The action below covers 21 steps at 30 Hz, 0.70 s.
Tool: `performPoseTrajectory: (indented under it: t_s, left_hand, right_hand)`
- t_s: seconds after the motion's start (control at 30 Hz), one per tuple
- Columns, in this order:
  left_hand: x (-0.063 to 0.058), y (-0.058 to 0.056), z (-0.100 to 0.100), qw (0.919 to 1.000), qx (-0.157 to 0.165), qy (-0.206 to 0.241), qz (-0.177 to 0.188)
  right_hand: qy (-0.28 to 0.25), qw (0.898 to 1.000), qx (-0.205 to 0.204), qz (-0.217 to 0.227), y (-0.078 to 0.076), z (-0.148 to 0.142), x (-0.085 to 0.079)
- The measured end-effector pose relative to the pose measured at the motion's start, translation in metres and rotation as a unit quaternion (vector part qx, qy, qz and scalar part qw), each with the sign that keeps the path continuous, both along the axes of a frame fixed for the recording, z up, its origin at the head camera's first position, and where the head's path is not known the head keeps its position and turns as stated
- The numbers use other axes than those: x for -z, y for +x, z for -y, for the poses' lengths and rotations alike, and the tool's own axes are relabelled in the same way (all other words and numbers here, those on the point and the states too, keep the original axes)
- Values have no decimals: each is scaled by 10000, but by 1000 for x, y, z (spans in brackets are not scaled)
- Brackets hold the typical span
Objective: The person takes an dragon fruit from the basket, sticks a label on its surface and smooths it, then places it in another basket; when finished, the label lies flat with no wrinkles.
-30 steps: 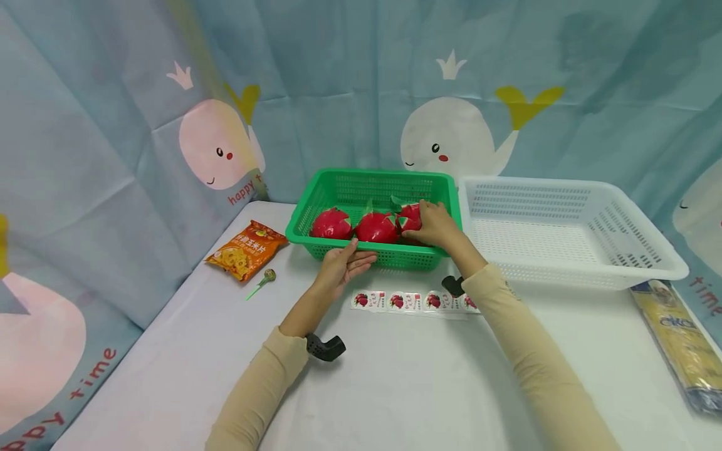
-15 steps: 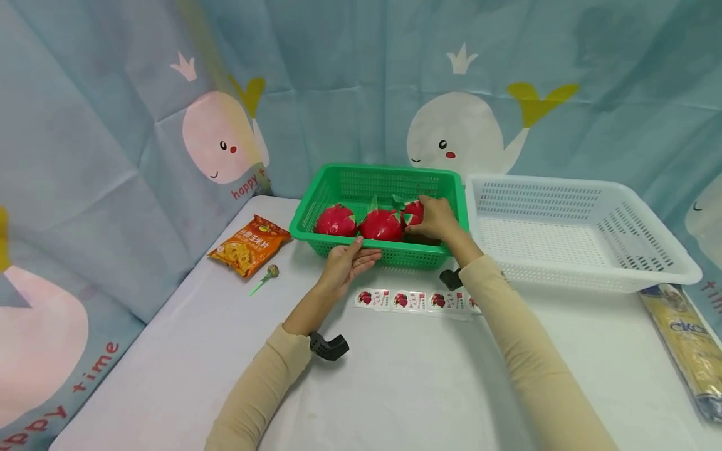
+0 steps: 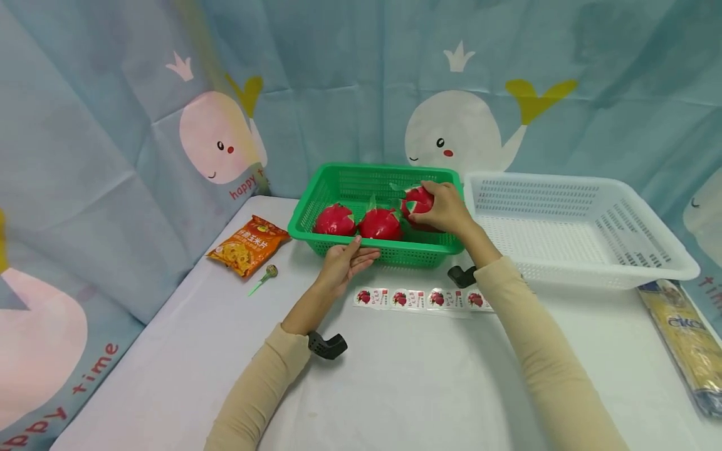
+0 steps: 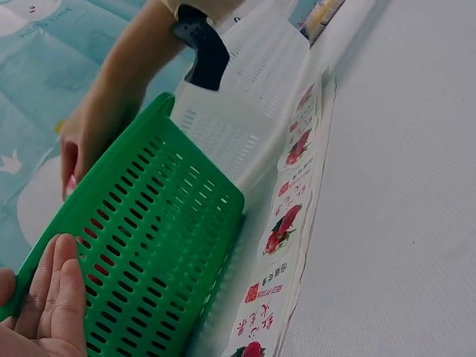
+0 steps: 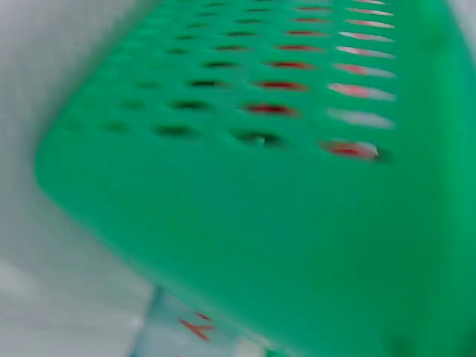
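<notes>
My left hand [image 3: 340,266] holds the front rim of a green plastic basket [image 3: 412,246], thumb at the top and fingers laid along the outer wall [image 4: 134,245]. My right hand [image 3: 451,210] grips a red dragon fruit [image 3: 417,200] with green leaf tips, raised a little inside the basket's right end. Two more dragon fruits lie in the basket, one at the left [image 3: 334,220] and another in the middle [image 3: 380,225]. In the right wrist view the blurred basket wall [image 5: 223,223] fills most of the picture, with red showing through its slots.
To the right stands a white slotted basket [image 3: 592,272]. A strip of dragon fruit stickers [image 3: 417,299] lies before the green basket. An orange snack bag [image 3: 248,246] and a lollipop [image 3: 265,277] lie at left, a yellow pack [image 3: 682,338] at far right.
My right hand has lifted the right-hand dragon fruit up from beside the middle one. The left hand has stayed at the basket's front rim.
</notes>
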State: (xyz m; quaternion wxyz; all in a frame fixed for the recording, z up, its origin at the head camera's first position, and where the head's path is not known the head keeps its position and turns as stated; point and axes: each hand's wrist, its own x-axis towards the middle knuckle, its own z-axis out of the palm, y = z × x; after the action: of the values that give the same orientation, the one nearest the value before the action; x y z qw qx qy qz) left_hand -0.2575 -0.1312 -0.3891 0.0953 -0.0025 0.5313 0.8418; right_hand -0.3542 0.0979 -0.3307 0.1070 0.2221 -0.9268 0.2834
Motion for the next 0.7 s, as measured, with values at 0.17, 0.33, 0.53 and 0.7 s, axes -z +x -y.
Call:
performPoseTrajectory:
  t_s: [0.17,0.33,0.53,0.7]
  left_hand:
    - [1,0,1,9999,46,19,-89]
    - [3,0,-1,9998,154,105,-14]
    - [0,-2,-1,9996,241,153,1]
    - [-3,-4,3,9995,200,256,30]
  right_hand:
    - [-234,9995,-126,-175,24,-15,-24]
    - [-391,9973,-382,-484,66,-36,-34]
    - [-409,9868,-1195,-1016,125,-59,-30]
    - [-206,9762,-1847,-1117,161,-61,-23]
